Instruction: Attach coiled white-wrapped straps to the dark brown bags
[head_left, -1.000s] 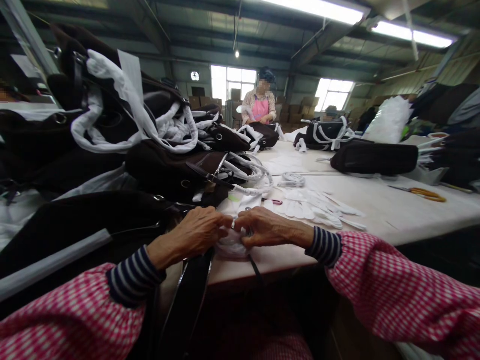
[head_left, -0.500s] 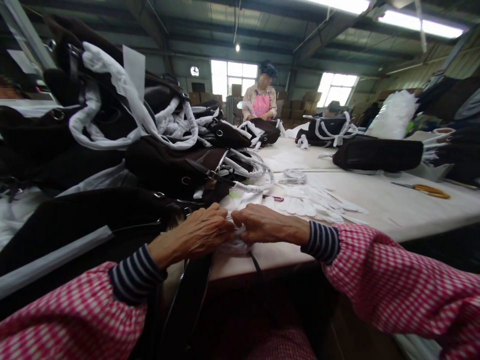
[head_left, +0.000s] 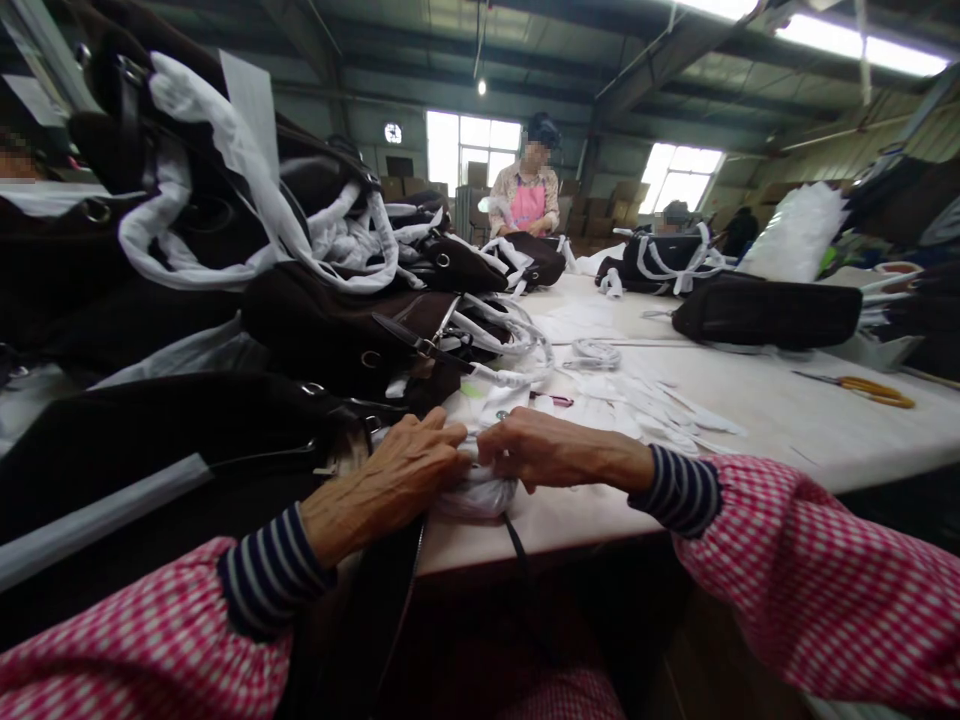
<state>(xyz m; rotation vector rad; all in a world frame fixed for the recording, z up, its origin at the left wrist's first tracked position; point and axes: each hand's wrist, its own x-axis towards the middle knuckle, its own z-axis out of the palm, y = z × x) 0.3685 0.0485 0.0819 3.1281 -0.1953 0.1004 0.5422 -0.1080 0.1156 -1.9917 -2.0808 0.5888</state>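
Note:
At the table's front edge lies a bundle in white, partly see-through wrapping (head_left: 478,500), with both hands closed on it. My left hand (head_left: 401,470) presses over its left side, fingers bent and partly hidden. My right hand (head_left: 544,447) pinches its upper right part with curled fingers. A dark strap (head_left: 517,540) hangs over the edge just below. Left of my hands, a dark brown bag (head_left: 172,440) lies with metal eyelets and an open zip. Behind them rests another brown bag (head_left: 330,330) with white-wrapped handles.
A tall pile of dark bags (head_left: 202,210) rises at the left. White paper strips (head_left: 675,405) and a coiled white-wrapped strap (head_left: 592,353) lie beyond my right hand. Yellow-handled scissors (head_left: 874,390) and a black bag (head_left: 769,312) are farther right. A person in a pink apron (head_left: 529,205) stands across the table.
My right hand has drawn slightly right and down, so a gap with white wrapping shows between the hands. The view has shifted a little.

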